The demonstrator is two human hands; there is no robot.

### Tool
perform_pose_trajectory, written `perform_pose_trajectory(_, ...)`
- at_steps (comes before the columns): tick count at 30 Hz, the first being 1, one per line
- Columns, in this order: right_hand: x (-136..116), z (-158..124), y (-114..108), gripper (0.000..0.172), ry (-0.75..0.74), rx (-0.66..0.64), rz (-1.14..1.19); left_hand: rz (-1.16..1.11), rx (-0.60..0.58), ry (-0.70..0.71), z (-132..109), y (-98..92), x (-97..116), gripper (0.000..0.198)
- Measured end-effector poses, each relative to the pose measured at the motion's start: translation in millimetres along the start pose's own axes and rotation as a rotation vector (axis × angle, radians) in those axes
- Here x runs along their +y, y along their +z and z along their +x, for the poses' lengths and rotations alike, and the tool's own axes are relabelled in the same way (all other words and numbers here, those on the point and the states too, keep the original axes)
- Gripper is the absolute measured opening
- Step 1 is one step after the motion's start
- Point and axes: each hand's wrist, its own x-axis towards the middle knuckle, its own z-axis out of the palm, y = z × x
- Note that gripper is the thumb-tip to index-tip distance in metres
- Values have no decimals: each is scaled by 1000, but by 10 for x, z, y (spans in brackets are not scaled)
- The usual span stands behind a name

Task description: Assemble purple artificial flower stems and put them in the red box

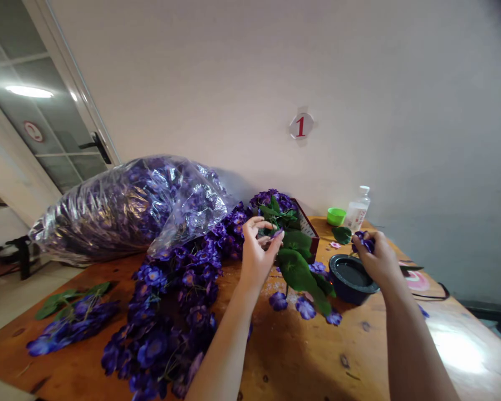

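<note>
Both hands grip: left hand (255,252) pinches a purple petal (276,234); right hand (378,260) curls shut around a purple flower (364,241). Leaves (295,268) lie beside the left grip.

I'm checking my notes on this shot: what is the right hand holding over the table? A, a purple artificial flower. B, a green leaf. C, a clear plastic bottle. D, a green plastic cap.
A. The right hand closes on a purple artificial flower, held just above the black bowl.
</note>
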Motion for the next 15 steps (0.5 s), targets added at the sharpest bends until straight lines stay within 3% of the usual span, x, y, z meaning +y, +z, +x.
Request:
perform_pose_trajectory(2, 5, -2, -2, 33, -9, 5, -4, -53, 30, -127, 18, 15, -22, 40)
perform_pose_trajectory(7, 20, -3, -1, 35, -31, 13, 12, -50, -101, -308, 26, -22, 29, 38)
perform_pose_trajectory(12, 9, -5, -8, 32, -5, -22, -7, -35, -173, -370, 11, -24, 4, 45)
perform_pose_trajectory(15, 4, -8, -17, 32, -7, -26, 14, -66, -140, -400, 9, -6, -15, 44)
